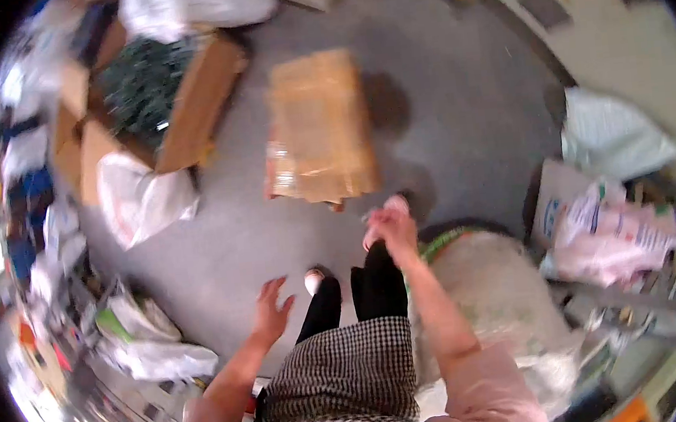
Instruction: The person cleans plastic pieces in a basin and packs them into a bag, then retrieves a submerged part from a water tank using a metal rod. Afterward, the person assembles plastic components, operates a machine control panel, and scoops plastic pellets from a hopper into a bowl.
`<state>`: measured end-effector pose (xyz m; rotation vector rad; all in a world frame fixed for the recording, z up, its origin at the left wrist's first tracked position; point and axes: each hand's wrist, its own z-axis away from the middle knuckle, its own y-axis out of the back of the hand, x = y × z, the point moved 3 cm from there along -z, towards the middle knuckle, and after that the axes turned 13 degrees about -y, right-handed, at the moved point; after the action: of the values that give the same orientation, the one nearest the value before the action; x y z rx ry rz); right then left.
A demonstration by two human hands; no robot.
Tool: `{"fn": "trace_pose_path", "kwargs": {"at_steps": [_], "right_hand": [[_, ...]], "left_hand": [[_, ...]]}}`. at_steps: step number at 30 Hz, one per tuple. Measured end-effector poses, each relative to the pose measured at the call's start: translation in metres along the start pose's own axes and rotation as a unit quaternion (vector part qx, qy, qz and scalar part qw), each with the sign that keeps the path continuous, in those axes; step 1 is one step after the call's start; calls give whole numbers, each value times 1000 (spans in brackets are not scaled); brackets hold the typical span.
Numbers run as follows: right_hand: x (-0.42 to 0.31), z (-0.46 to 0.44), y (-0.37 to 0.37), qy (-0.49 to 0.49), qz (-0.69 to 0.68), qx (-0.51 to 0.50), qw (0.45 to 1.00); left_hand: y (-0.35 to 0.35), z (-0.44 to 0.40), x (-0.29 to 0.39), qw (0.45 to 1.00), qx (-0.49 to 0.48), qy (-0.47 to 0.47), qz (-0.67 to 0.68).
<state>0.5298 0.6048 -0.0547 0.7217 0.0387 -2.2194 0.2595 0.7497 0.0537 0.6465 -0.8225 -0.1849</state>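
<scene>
My left hand (271,312) hangs over the floor beside my left leg, its fingers spread and nothing in them. In front of my right leg is my right hand (393,234), fingers curled in; a small greyish bit shows at its fingertips, too blurred to name. Beyond both hands, apart from them, is a brown cardboard box (320,127) bound with shiny clear tape. It is blurred, and I cannot tell whether it rests flat on the floor. Below the hands are my checked apron (341,365) and a light shoe (314,279).
An open carton (201,102) of dark green pieces stands at the upper left, a white bag (141,197) against it. A large pale sack (488,294) sits close on my right. Farther right lie printed bags (621,232). Grey floor (459,118) stretches between.
</scene>
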Motion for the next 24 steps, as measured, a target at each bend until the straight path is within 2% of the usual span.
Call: {"fn": "trace_pose_path", "kwargs": {"at_steps": [1, 2, 3, 4, 6, 8, 10, 11, 12, 13, 14, 15, 16, 18, 19, 20, 22, 23, 24], "right_hand": [[-51, 52, -20, -4, 51, -65, 997], [-68, 90, -45, -9, -85, -153, 985], [-77, 119, -71, -31, -205, -252, 945], [-85, 147, -93, -76, -303, -357, 880], [-97, 180, -128, -142, -284, -450, 835], [-111, 204, -141, -174, -207, -451, 850], [-111, 210, -157, -177, -114, -504, 838], [-121, 226, -172, -211, -54, -499, 839], [-133, 251, -190, -238, 1, -486, 841], [-139, 268, -197, -208, 76, -460, 860], [-135, 267, -211, -202, 102, -470, 853], [-125, 260, -225, -178, 191, -448, 855], [-99, 273, -198, -139, 276, -424, 851], [-77, 262, -205, -112, 343, -427, 829], [-64, 263, -209, -92, 391, -422, 813], [-53, 263, -216, -86, 406, -421, 807], [-40, 262, -229, -78, 437, -381, 811], [-38, 266, -236, -65, 443, -363, 817], [-31, 274, -245, -65, 446, -364, 815]], "left_hand": [[13, -3, 34, 998, 46, -35, -35], [34, -2, 65, 991, 92, -66, -74], [51, 1, 79, 989, 124, -59, -62], [68, 12, 89, 984, 165, -39, -51], [74, 44, 60, 978, 177, -93, -53], [88, 78, 61, 964, 225, -18, 139], [103, 118, 66, 941, 314, -38, 117], [108, 140, 61, 924, 359, 0, 128], [111, 159, 48, 891, 362, 74, 263], [109, 173, 40, 842, 349, 123, 392], [102, 188, 21, 829, 374, 126, 397], [78, 209, -11, 765, 416, 177, 459], [28, 256, -8, 693, 457, 212, 516], [-33, 315, -40, 472, 515, 292, 653], [-61, 354, -51, 413, 521, 365, 652], [-117, 383, -89, 298, 540, 382, 688], [-151, 477, -130, 198, 596, 415, 658], [-144, 531, -139, 116, 661, 421, 610], [-151, 598, -166, 110, 722, 390, 561]]}}
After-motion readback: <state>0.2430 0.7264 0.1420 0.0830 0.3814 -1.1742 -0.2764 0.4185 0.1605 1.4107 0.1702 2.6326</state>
